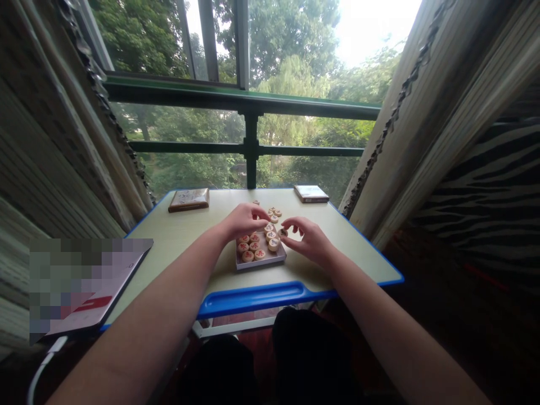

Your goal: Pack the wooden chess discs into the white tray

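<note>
A shallow box (pixel 264 262) holds several round wooden Chinese chess pieces, with red-marked ones (pixel 254 246) on its left side and dark-marked ones (pixel 273 244) along its right. My left hand (pixel 244 219) reaches over the far left of this box. Its thumb and fingers close at a dark-marked piece (pixel 269 228) near the far right part of the box. Just beyond the box's right side, my right hand (pixel 307 237) pinches a single chess piece (pixel 282 232) between thumb and fingers. More loose pieces (pixel 277 213) lie on the table past the box, partly behind my left fingers.
The pale table (pixel 337 247) has a blue edge and a blue pen groove (pixel 255 298) at the front. A brown case (pixel 189 199) lies back left, a thin white-topped box (pixel 311 193) back right. A laptop (pixel 105 287) with a cable (pixel 46 360) overlaps the left edge.
</note>
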A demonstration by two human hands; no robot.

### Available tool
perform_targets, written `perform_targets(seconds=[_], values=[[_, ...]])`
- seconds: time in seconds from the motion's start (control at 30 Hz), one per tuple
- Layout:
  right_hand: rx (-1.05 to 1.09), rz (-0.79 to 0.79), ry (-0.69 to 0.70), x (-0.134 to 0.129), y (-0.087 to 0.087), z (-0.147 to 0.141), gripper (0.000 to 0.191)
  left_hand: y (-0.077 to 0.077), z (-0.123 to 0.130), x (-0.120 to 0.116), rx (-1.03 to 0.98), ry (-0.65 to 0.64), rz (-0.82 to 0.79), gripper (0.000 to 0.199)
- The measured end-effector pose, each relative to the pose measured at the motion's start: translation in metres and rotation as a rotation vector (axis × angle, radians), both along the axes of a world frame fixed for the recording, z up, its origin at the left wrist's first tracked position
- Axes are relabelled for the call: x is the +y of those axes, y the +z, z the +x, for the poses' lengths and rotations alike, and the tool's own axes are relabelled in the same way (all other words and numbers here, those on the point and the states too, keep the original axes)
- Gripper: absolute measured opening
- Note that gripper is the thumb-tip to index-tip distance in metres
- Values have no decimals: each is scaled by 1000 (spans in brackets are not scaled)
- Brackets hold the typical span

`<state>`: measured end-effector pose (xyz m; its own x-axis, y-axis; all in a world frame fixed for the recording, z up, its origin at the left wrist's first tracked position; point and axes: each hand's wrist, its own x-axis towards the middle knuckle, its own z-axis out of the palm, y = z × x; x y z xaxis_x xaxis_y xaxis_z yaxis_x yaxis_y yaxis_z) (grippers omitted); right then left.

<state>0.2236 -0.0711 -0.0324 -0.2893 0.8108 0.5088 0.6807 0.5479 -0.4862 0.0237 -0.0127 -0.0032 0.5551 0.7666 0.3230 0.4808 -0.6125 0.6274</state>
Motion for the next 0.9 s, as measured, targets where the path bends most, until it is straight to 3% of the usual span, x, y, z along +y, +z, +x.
perform_targets(seconds=[0.2, 0.33, 0.9], values=[[-9, -142, 193, -16, 13, -4, 21, 6, 2, -6, 36, -129, -26, 28], [-33, -218, 259, -18, 14, -3, 19, 7, 3, -9, 32, -134, -6, 27], [-42, -231, 232, -13, 4, -3, 23, 4, 3, -7, 77, -131, -23, 20]])
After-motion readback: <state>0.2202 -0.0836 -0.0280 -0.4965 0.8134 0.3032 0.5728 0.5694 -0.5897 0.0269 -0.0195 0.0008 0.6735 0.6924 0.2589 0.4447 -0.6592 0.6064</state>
